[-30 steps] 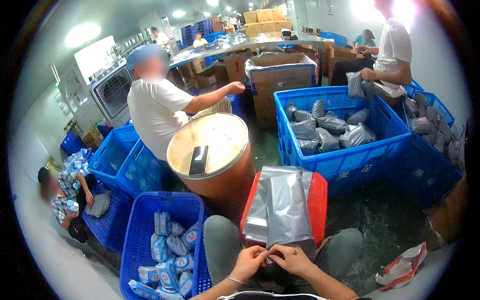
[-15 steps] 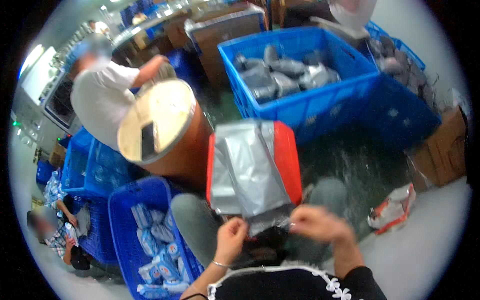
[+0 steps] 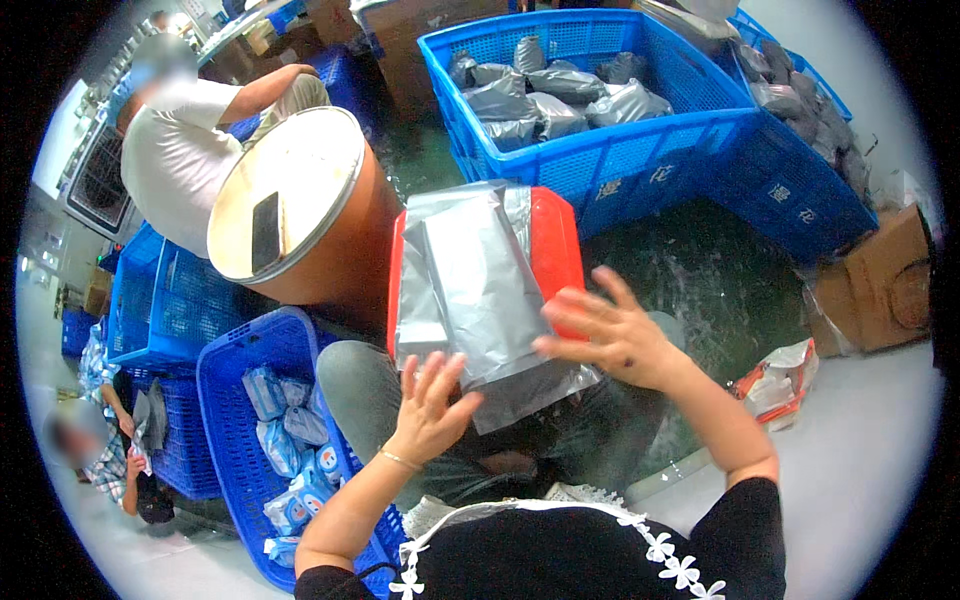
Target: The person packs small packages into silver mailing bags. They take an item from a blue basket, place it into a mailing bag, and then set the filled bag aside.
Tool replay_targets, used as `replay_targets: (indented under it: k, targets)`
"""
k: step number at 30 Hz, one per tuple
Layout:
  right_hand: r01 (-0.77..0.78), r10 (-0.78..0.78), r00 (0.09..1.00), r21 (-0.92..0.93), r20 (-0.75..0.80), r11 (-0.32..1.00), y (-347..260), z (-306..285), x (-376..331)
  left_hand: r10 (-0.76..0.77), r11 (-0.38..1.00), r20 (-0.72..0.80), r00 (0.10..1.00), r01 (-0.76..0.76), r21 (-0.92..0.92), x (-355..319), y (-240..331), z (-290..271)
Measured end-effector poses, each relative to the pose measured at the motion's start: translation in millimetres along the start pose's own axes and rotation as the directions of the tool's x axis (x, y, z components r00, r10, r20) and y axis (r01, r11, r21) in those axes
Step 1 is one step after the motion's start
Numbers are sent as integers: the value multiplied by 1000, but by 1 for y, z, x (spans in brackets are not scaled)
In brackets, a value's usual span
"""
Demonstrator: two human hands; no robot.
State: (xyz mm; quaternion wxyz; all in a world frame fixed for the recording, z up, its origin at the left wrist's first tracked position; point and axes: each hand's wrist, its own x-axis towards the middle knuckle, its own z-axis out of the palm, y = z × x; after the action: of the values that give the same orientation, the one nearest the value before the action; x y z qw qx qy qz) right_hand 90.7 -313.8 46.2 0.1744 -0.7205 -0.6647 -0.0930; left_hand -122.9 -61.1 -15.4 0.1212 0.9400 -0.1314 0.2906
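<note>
In front of me, a few grey plastic mailing bags (image 3: 475, 275) lie in a loose pile on a red plastic stool or box (image 3: 560, 255). Their near end hangs over its front edge towards my lap. My left hand (image 3: 432, 408) is open, fingers spread, at the lower left corner of the bags. Above their right edge hovers my right hand (image 3: 618, 335), open with its fingers apart. Neither hand holds anything. At my left stands a dark blue basket (image 3: 209, 400) with several blue-and-white soft packs (image 3: 280, 448) inside.
A round drum (image 3: 375, 235) with a phone (image 3: 267, 232) on its lid stands ahead left, beside a seated person (image 3: 175, 165). Ahead right, a big blue crate (image 3: 640, 165) contains filled grey bags. Cardboard (image 3: 885, 280) leans at the right. Another person (image 3: 110, 450) works far left.
Both hands have let go of the bag's near edge, and their fingers have spread. My right hand has risen over the bags' right side. The whole view has shifted slightly.
</note>
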Motion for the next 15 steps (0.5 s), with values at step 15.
replay_targets:
  k: [15]
  targets:
    - [-483,719,691,786,72,385,11,67,52,-863,374,53,502,708,-599,67,-14,20]
